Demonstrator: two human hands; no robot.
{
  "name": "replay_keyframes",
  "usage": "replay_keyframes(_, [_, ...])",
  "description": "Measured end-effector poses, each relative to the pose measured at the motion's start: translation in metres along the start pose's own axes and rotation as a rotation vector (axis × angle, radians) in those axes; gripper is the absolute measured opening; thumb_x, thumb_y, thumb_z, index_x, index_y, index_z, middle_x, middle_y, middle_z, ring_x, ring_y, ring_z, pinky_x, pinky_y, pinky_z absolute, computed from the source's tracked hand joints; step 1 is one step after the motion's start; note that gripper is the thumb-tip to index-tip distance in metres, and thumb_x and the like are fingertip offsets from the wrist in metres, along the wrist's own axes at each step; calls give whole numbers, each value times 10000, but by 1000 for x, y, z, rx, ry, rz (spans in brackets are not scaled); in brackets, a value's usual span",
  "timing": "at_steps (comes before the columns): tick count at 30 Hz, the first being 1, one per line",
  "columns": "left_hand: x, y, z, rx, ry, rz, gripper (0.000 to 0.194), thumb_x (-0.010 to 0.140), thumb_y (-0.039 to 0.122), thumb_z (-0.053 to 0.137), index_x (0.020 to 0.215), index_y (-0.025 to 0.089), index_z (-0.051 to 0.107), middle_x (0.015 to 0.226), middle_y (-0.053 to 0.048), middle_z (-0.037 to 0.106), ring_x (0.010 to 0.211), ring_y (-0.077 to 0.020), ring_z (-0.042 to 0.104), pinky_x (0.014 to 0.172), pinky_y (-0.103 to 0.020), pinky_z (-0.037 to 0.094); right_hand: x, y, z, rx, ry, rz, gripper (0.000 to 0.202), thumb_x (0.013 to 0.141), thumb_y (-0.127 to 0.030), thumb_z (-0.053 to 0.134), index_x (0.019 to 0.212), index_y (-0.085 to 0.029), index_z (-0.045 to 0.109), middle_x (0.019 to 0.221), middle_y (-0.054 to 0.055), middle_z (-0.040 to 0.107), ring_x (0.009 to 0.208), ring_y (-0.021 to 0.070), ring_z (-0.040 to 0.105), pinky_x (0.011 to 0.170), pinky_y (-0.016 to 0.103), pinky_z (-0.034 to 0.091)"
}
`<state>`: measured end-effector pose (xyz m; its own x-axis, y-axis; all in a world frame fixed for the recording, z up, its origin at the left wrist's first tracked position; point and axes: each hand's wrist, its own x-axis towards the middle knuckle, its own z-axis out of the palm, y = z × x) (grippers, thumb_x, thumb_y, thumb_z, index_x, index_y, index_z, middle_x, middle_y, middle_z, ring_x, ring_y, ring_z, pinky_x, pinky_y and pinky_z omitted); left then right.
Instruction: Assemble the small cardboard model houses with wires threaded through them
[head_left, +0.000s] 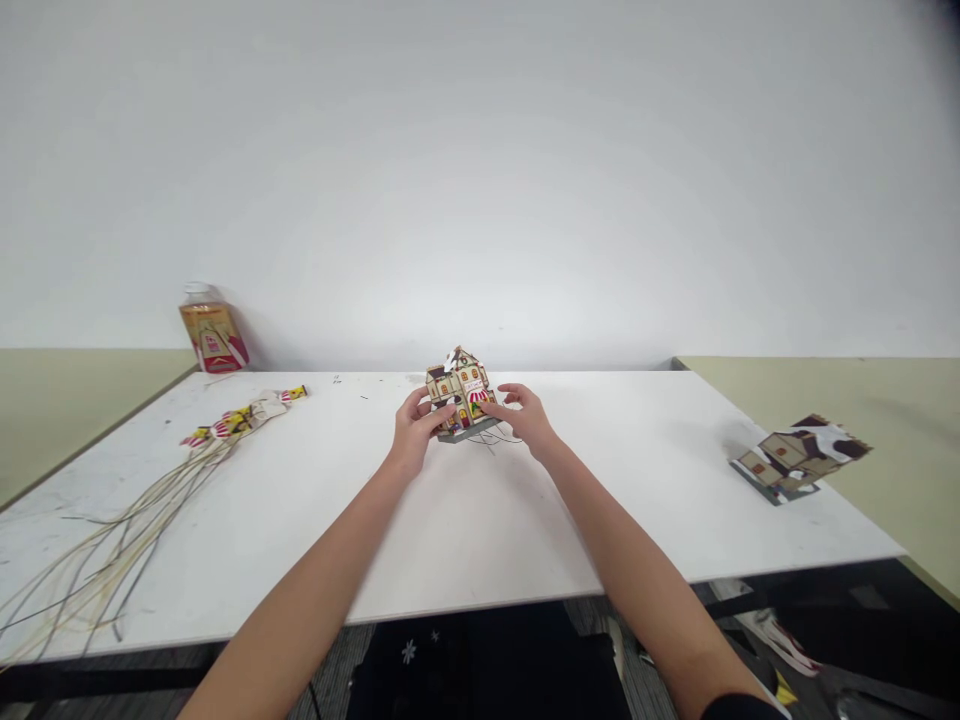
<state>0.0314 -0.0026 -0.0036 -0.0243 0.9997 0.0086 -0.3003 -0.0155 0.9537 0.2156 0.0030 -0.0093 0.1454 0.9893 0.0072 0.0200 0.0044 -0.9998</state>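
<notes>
A small model house (466,385) with snowy roof patches, a red-and-white awning and a grey base is held over the middle of the white table. My left hand (418,427) grips its left side, thumb across the front. On its right side, my right hand (525,412) presses its thumb to the front near the awning, its other fingers partly behind the house. Thin dark wires stick out beneath the base. A second model house (802,457) stands near the table's right edge, touched by neither hand.
At the table's left lie several long thin wires (161,500) with small yellow and red-striped pieces (232,423) at their far end. A bottle with a gold and red label (214,335) stands at the back left against the wall. Shoes (780,635) show under the table at right.
</notes>
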Motion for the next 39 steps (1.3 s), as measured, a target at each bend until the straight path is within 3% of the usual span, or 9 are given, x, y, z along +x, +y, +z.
replay_keyframes(4, [2,-2,-2,-11,-24,-75,616,510,355,843,1053,178,612,831,-65,720,702,-239,690,584,-289,499,-5,-6,-1,84,-288,218,502,602,-526,769,951,-193,632,692,-41,546,430,22,203,378,196,157])
replay_keyframes(6, [2,-2,-2,-2,-38,-105,630,511,375,840,1064,176,614,843,-73,719,717,-244,691,584,-288,490,-6,-6,0,102,-341,238,473,637,-544,742,926,-187,630,651,-48,530,417,17,172,366,197,160])
replay_keyframes(11, [-1,2,2,15,-55,-144,689,492,391,860,1088,176,590,937,-87,710,785,-246,689,642,-309,514,-7,2,7,76,-252,200,441,630,-537,745,883,-199,618,678,-37,565,411,26,248,336,194,197])
replay_keyframes(19, [-2,1,3,-19,-68,-42,724,460,336,890,1085,149,576,1031,-109,693,885,-257,678,824,-406,541,-11,1,10,-10,-250,61,571,609,-559,755,1046,-221,609,1083,39,614,569,61,491,340,170,287])
replay_keyframes(39, [-2,0,5,44,-61,61,731,451,343,887,1075,148,560,979,-85,704,909,-261,668,821,-396,543,-9,4,12,8,-286,40,517,651,-578,708,1005,-210,628,891,0,592,525,50,441,344,177,266])
